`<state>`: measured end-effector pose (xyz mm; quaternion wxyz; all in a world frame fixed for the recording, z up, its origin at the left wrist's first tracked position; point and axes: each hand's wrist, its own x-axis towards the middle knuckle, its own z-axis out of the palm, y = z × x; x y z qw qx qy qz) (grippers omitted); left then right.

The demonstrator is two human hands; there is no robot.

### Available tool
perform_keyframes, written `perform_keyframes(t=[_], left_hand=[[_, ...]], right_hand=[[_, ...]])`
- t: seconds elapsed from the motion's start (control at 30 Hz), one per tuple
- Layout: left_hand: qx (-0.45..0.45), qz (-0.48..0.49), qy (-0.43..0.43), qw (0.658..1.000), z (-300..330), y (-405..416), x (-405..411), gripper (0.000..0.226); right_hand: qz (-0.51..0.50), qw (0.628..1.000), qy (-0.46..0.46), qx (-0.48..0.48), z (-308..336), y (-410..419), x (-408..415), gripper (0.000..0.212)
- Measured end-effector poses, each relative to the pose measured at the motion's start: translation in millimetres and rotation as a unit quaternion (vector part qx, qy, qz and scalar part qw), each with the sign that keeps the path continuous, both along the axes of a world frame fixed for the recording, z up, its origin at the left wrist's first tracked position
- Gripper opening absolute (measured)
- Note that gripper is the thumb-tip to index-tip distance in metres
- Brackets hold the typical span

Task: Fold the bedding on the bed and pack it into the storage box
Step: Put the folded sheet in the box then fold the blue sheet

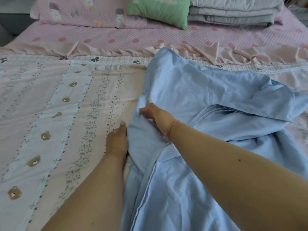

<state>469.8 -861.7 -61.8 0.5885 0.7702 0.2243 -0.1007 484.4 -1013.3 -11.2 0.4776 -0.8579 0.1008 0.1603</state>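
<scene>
A light blue sheet (pixel 208 97) lies crumpled over the right half of the bed, on top of a pink bear-print cover (pixel 50 105). My left hand (pixel 116 140) rests at the sheet's left edge, fingers tucked under the blue fabric and gripping it. My right hand (pixel 155 114), with a pink string bracelet on the wrist, pinches the same edge a little farther up. The storage box is not in view.
At the head of the bed lie a pink pillow (pixel 86 12), a green cushion (pixel 160 10) and a stack of folded grey-white quilts (pixel 233 12). A pink ruffled edge (pixel 116 49) runs across the bed's middle.
</scene>
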Motion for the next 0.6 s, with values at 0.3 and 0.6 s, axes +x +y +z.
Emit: perform_keyframes(t=[0.3, 0.6], left_hand=[[0.025, 0.011, 0.033, 0.999, 2, -3, 13, 0.062], [0.087, -0.001, 0.067, 0.994, -13, -4, 32, 0.050]], right_hand=[[-0.070, 0.996, -0.046, -0.040, 3, 1, 52, 0.042], [0.005, 0.970, -0.129, -0.207, 32, -13, 129, 0.040]])
